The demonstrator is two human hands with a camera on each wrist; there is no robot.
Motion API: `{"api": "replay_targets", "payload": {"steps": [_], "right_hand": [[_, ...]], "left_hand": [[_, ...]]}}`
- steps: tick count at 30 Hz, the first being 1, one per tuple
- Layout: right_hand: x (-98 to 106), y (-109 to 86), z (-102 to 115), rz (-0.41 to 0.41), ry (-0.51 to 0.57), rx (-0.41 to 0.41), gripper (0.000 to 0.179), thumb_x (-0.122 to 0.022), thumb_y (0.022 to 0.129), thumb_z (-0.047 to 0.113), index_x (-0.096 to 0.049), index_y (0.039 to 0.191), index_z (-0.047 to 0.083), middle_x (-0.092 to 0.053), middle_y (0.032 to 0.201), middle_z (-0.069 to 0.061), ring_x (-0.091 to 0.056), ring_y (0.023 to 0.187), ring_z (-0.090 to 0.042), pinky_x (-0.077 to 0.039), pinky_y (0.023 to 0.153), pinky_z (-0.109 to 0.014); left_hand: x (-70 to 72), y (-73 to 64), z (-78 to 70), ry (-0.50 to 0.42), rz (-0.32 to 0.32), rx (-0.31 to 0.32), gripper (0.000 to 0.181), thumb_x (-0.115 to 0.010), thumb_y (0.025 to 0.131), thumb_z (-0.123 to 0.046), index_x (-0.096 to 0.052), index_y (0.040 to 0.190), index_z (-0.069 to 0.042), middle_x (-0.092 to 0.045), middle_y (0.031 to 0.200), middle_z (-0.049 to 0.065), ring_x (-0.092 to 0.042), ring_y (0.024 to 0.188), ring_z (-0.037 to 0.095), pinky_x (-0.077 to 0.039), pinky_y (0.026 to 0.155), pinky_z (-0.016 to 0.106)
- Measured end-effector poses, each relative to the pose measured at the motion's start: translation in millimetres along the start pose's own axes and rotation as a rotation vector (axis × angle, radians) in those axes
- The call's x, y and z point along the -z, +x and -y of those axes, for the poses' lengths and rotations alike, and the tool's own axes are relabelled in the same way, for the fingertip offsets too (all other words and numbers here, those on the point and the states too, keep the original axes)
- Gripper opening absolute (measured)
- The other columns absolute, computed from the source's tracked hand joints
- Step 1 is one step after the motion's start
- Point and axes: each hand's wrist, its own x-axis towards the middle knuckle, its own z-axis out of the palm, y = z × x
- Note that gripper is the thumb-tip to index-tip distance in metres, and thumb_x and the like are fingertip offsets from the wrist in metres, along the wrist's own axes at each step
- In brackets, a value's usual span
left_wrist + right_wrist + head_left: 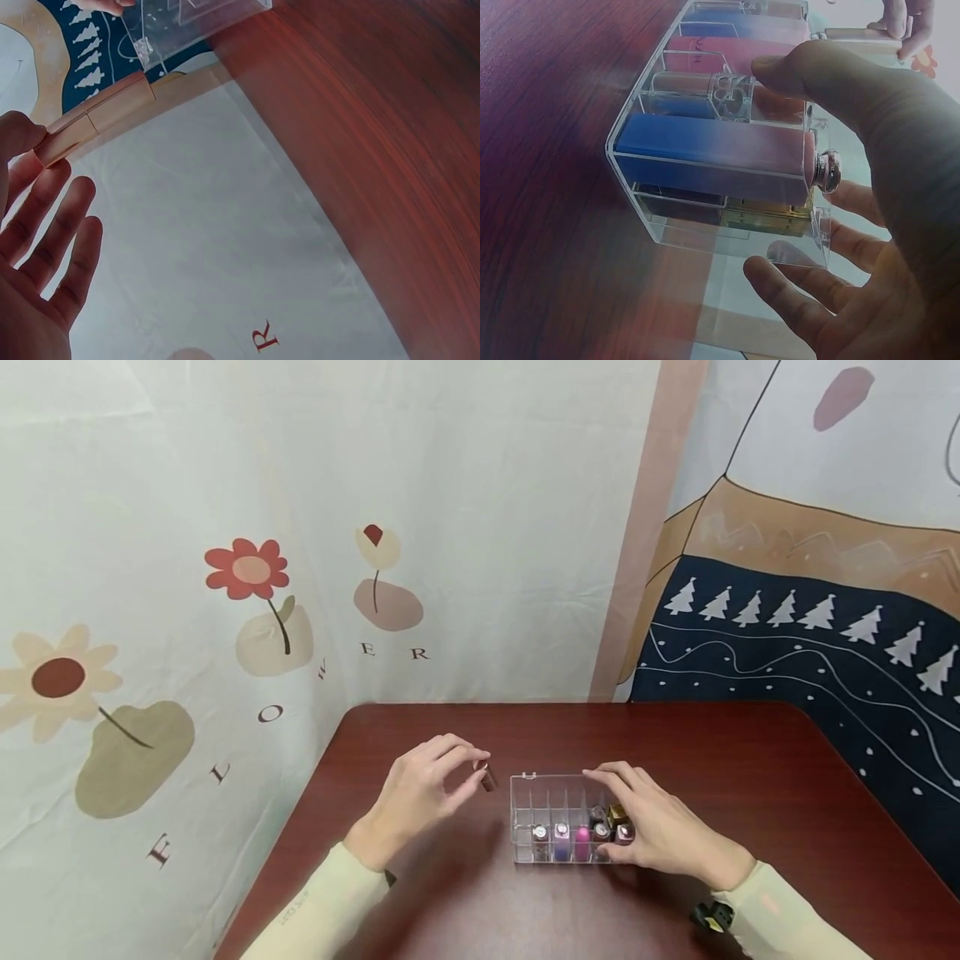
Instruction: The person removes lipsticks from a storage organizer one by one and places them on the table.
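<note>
My left hand (423, 787) pinches a shiny rose-gold lipstick tube (97, 120) by one end, between thumb and index finger; in the left wrist view the other fingers spread away from it. The tube hangs just left of a clear divided organizer (522, 852) on the table. With the thumb at the near side and fingers at the far side, my right hand (663, 827) grips the organizer's right end. Its front row holds several lipsticks, including a pink one (582, 843) and a blue-to-pink tube (712, 150). A gold-and-black one (617, 815) stands behind them at the right.
Both are over a dark red wooden table (420, 910). A white cloth (480, 485) printed with flowers and letters hangs behind and to the left. At the right hangs a navy cloth (750, 652) with white trees.
</note>
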Motion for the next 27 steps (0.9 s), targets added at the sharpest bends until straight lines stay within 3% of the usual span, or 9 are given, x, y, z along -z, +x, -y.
{"api": "replay_targets", "payload": {"steps": [17,27], "right_hand": [[-1.4,1.8,-3.4,-0.006,0.014,0.011,0.106,-0.109,0.079,0.030,-0.056,0.170,0.019,-0.060,0.160,-0.004,-0.061,0.131,-0.024,-0.055,0.071,-0.022],[-1.7,1.0,-4.9,0.004,0.008,0.005,0.105,-0.108,0.080,0.031,-0.055,0.170,0.020,-0.059,0.161,-0.003,-0.061,0.130,-0.023,-0.057,0.072,-0.024]], "left_hand": [[0.8,-11.0,28.0,0.021,0.016,0.153,0.023,-0.090,0.098,-0.008,-0.087,0.120,-0.015,-0.084,0.111,-0.005,-0.081,0.093,0.014,-0.063,0.071,0.032],[-7.1,-18.7,44.3,0.045,0.014,0.182,0.026,-0.093,0.094,-0.003,-0.087,0.116,-0.014,-0.083,0.108,-0.003,-0.082,0.091,0.017,-0.062,0.068,0.032]]}}
